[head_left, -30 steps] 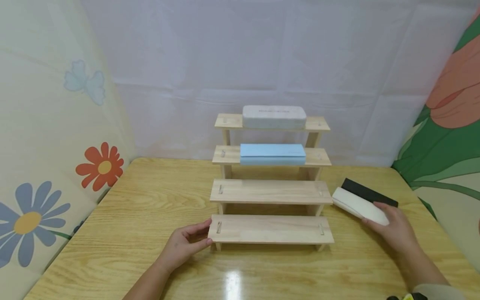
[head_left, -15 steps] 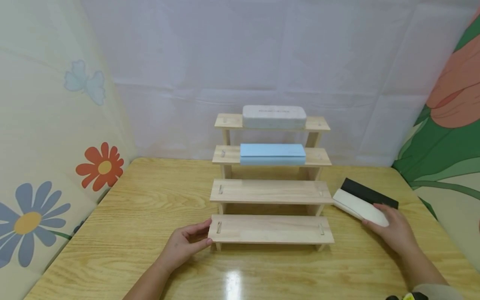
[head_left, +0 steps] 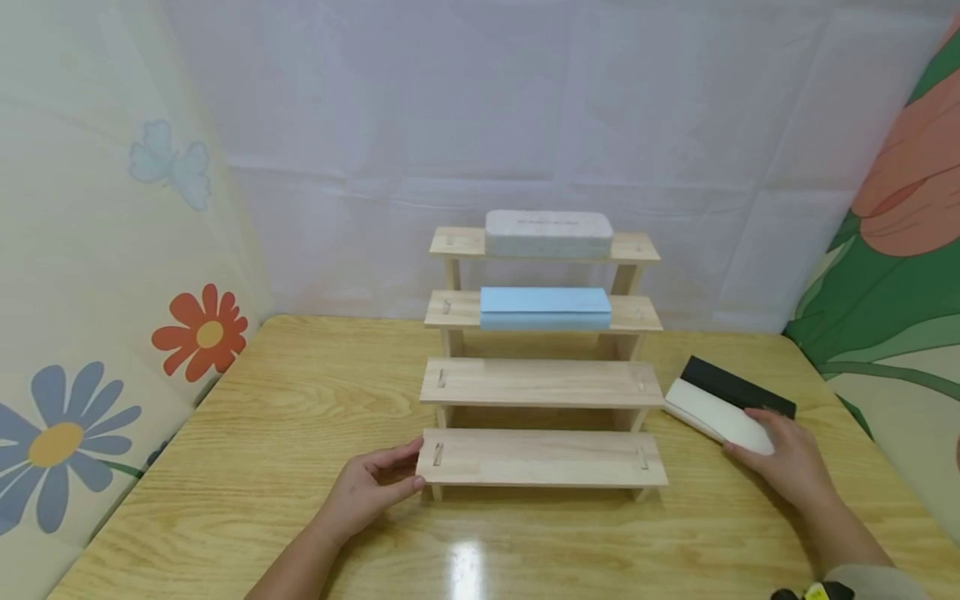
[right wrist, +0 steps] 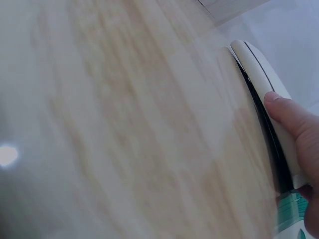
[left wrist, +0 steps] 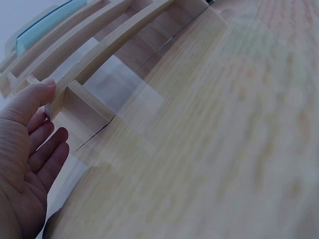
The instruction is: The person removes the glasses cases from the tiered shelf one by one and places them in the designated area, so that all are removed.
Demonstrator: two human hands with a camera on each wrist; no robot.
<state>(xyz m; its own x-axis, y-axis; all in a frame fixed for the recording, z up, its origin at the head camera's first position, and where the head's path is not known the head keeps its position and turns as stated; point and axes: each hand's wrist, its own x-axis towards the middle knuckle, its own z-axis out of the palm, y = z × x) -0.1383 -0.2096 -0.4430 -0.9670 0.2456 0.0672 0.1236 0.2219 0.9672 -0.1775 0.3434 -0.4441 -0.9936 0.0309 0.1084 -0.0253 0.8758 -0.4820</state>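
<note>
From my remote post I find both hands occupied. The left hand [head_left: 371, 492] has its thumb and forefinger closed on the left end of the lowest shelf of a wooden stand [head_left: 540, 457]; in the left wrist view its remaining fingers curl loosely, clear of the wood. I judge this hold is meant to steady the stand, which looks light.

The right hand [head_left: 791, 458] pinches a white case [head_left: 712, 412] near its closer end, thumb and fingers spread only to its narrow width, presumably because that is the easiest span. The case lies slantwise to the right of the stand, its far end just beside the second shelf up; I cannot tell whether it is lifted off the table [head_left: 300, 417].

A black case [head_left: 738, 387] lies alongside, behind it. A blue case [head_left: 545, 308] and a pale case [head_left: 549, 233] occupy the upper shelves, each set lengthwise and roughly central, which suits the shallow boards.
</note>
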